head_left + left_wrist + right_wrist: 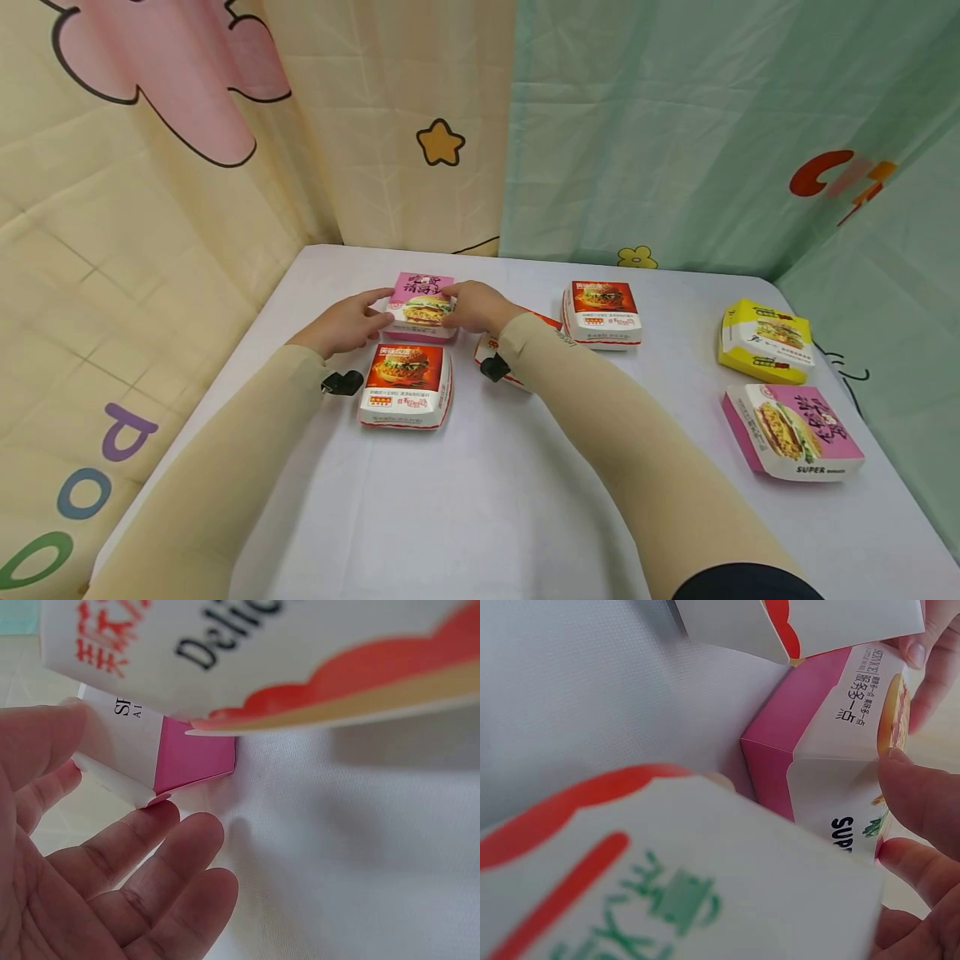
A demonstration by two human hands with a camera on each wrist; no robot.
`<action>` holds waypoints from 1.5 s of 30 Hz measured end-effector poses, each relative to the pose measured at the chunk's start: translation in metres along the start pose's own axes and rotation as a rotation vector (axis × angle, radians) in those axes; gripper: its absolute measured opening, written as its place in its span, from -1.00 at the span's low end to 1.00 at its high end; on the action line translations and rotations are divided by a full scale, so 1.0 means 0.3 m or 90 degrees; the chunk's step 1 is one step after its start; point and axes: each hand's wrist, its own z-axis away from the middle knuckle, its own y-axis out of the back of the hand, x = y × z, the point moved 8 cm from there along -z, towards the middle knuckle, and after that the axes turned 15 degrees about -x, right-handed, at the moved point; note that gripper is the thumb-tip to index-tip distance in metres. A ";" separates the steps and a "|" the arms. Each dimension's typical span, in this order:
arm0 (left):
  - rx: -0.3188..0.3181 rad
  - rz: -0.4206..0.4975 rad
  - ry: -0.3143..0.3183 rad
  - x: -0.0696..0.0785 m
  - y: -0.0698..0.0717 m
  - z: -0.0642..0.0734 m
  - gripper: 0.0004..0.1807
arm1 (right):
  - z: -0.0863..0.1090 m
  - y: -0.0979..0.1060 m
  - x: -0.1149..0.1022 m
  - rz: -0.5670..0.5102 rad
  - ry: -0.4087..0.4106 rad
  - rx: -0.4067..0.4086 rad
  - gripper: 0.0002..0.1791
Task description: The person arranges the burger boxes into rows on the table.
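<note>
A pink-and-white burger box [422,300] lies towards the back left of the table, between my two hands. My left hand [343,323] holds its left side, index finger near the far corner and thumb lower down. In the left wrist view, the other fingers [161,892] are spread beside the box. At the right side, my right hand [480,308] grips it with thumb and fingers, which show on the box edge in the right wrist view. Just in front stands a red-and-white burger box [405,387]. Another red-and-white box [487,350] is partly hidden under my right forearm.
A third red-and-white burger box [602,315] stands right of my right hand. Towards the table's right edge are a yellow burger box [767,342] and another pink-and-white one [793,432]. Printed curtains [420,75] enclose the white table [450,517] at the back and sides.
</note>
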 end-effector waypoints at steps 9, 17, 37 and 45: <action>0.002 -0.006 0.004 -0.001 0.001 -0.001 -0.26 | 0.004 0.002 0.002 -0.006 -0.004 -0.005 -0.20; 0.001 -0.009 0.009 0.001 0.000 0.002 -0.25 | 0.007 0.003 0.004 -0.014 -0.004 -0.010 -0.20; 0.006 -0.032 0.003 0.005 0.012 0.019 -0.23 | 0.018 0.011 0.000 0.003 0.015 0.007 -0.19; 0.062 -0.075 -0.014 0.037 0.060 0.051 -0.23 | 0.054 0.042 0.001 -0.024 0.037 0.032 -0.19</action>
